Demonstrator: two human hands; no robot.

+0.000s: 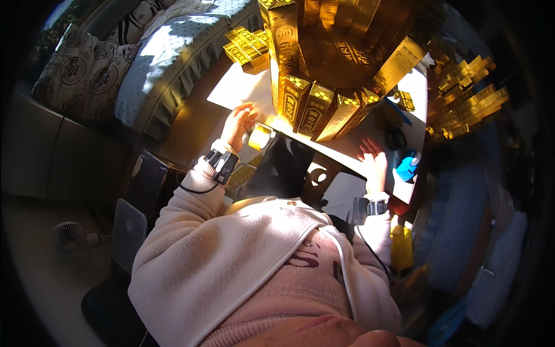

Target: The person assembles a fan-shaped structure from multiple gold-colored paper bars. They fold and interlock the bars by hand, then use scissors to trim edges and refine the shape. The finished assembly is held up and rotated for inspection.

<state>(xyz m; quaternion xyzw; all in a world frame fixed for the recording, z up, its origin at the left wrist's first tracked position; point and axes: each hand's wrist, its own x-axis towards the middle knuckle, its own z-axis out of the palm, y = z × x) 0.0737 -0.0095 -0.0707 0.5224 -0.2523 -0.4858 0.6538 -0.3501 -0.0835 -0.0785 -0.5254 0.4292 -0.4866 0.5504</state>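
Note:
A large ring of upright gold boxes (315,110) stands on the white table (243,87), with a dark gold round panel (341,55) inside it. My left hand (236,128) is raised at the table's near left edge, fingers loosely bent and apart, nothing visible in them. Just beside it is a yellow roll (260,137), perhaps tape; whether they touch is unclear. At the near right edge, my right hand (373,162) hangs palm-up with its fingers spread and holds nothing. Neither hand touches the gold ring.
Gold boxes (245,46) lie stacked at the table's far left, and several more (471,95) are piled at the right. By my right hand are a blue object (408,165), a dark rounded object (396,139) and a small gold box (405,100). A covered sofa (156,69) stands left.

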